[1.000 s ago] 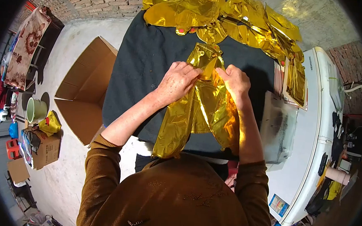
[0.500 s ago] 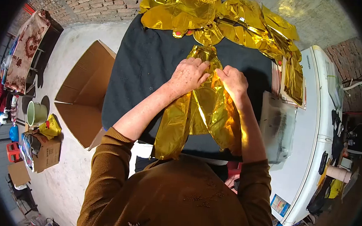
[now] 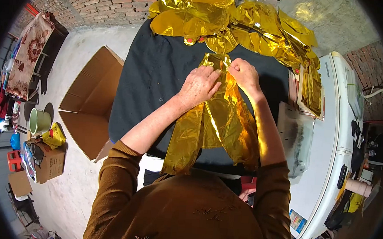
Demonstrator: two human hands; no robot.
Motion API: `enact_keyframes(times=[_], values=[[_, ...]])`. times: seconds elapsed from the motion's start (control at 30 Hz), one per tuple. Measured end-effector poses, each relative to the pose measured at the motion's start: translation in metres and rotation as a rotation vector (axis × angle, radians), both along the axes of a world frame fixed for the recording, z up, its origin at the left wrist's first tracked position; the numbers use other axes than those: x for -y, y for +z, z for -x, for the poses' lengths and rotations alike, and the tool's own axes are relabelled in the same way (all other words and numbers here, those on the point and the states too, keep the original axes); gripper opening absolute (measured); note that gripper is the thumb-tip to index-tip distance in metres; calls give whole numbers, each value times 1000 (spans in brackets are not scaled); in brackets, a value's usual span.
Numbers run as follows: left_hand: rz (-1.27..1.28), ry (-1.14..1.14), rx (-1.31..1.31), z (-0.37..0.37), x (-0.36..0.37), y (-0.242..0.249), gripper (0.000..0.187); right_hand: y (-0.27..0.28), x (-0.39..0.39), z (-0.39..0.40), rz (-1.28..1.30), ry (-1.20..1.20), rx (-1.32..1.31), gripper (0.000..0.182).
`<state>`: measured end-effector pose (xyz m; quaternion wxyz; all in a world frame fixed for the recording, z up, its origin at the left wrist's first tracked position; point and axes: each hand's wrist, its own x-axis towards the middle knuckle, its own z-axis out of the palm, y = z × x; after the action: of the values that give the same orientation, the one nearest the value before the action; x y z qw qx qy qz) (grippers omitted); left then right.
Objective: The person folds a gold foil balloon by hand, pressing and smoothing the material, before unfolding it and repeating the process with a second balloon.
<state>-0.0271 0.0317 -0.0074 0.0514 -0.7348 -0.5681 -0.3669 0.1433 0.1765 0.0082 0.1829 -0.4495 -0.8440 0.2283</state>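
A flat, uninflated gold foil balloon [image 3: 213, 127] lies in front of me on a table with a black cloth [image 3: 146, 77]. Its two long parts spread toward me and hang at the table's near edge. My left hand [image 3: 199, 85] rests on the balloon's upper part, fingers stretched over the foil. Just right of it, my right hand [image 3: 245, 76] is closed in a pinch on the balloon's upper right edge, where the foil is creased. The fingertips of the right hand are partly hidden.
More gold foil balloons [image 3: 193, 16] lie across the table's far side. An open cardboard box [image 3: 92, 100] stands on the floor to the left. To the right are a clear plastic bag [image 3: 297, 139] and a long white appliance [image 3: 317, 171]. A green bucket [image 3: 39, 121] is farther left.
My right hand has shifted up along the balloon's right edge, toward its top. The left hand stays on the foil, nearly in place. The whole view has dropped slightly.
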Motion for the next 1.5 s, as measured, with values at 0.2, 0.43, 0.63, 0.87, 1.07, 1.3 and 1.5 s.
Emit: enact_keyframes(times=[0.2, 0.43, 0.63, 0.87, 1.07, 1.3, 1.5], values=[[20, -18, -24, 3, 1, 3, 32, -2, -1, 7, -12, 5, -14, 23], [36, 19, -39, 2, 5, 10, 38, 2, 8, 9, -5, -55, 40, 24], [3, -7, -48, 2, 3, 3, 42, 7, 14, 12, -30, -78, -2, 25], [50, -16, 6, 4, 3, 0, 45, 5, 23, 9, -24, -87, -103, 28], [62, -39, 38, 6, 2, -3, 46, 16, 35, 6, -70, -98, 68, 34], [100, -79, -24, 8, 2, -1, 51, 7, 41, -28, -122, -80, 85, 37], [106, -60, -64, 7, 2, -3, 55, 22, 81, -68, -156, -53, 171, 40]])
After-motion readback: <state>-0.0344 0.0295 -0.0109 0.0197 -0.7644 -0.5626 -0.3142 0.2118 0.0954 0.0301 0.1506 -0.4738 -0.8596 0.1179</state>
